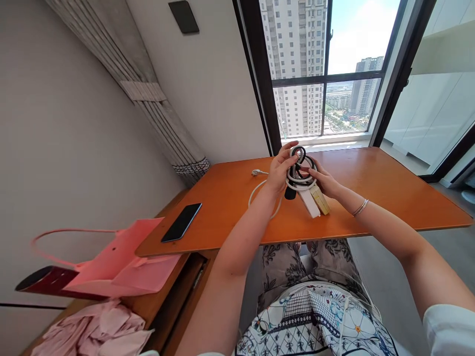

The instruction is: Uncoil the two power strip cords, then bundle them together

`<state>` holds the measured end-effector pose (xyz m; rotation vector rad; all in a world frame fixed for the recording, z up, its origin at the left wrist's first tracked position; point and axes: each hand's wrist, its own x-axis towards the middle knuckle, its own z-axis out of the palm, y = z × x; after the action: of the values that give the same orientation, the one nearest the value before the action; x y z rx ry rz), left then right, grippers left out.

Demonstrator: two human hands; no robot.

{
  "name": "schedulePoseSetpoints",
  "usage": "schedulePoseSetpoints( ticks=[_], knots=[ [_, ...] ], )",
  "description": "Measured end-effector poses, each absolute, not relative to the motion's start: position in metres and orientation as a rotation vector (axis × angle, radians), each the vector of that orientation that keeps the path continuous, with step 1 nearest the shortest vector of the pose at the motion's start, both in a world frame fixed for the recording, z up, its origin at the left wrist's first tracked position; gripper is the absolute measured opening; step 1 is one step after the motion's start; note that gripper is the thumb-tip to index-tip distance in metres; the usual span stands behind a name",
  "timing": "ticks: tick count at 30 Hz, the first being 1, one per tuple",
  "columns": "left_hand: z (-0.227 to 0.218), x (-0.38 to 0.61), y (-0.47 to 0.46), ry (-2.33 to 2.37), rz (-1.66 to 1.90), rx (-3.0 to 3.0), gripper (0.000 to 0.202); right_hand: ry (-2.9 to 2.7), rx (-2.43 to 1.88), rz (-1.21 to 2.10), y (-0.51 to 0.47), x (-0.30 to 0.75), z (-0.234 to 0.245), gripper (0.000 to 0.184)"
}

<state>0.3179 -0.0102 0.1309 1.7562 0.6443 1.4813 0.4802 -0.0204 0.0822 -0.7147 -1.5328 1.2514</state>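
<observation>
- At centre frame, a person's left hand [279, 170] and right hand [323, 181] grip a bundle of coiled cables [301, 170] above an orange table [371, 198], fingers curled round the loops.
- A white power strip [309, 202] hangs below the bundle.
- A loose white cord [260, 185] trails left across the tabletop.
- A dark phone [181, 222] lies at the table's left edge.
- A pink bag [122, 264] sits lower left.
</observation>
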Motion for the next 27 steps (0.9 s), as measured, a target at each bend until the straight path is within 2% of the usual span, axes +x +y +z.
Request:
schedulePoseSetpoints(
  ticks=[3, 5, 11, 15, 19, 23, 27],
  knots=[
    [0.140, 0.313, -0.007, 0.712, 1.514, 2.017, 0.023, -1.528, -0.661, 1.356, -0.027, 0.477, 0.083, 0.084],
    [0.148, 0.310, -0.008, 0.736, 1.494, 2.182, 0.021, -1.537, -0.624, 1.368, -0.026, 0.476, 0.083, 0.087],
    [0.163, 0.312, -0.010, 0.661, 1.334, 2.096, 0.027, -1.607, -0.542, 1.315, -0.016, 0.474, 0.093, 0.079],
    [0.169, 0.314, -0.010, 0.681, 1.465, 2.119, 0.028, -1.614, -0.492, 1.340, -0.025, 0.463, 0.103, 0.080],
    [0.172, 0.305, -0.007, 0.622, 1.510, 2.160, 0.030, -1.561, -0.473, 1.216, -0.035, 0.457, 0.109, 0.065],
    [0.154, 0.282, 0.023, 0.656, 1.415, 1.985, 0.042, -1.509, -0.522, 1.023, -0.031, 0.469, 0.116, 0.071],
    [0.106, 0.252, 0.065, 1.195, 1.301, 1.688, 0.030, -1.481, -0.512, 0.887, -0.027, 0.484, 0.127, 0.079]
  ],
)
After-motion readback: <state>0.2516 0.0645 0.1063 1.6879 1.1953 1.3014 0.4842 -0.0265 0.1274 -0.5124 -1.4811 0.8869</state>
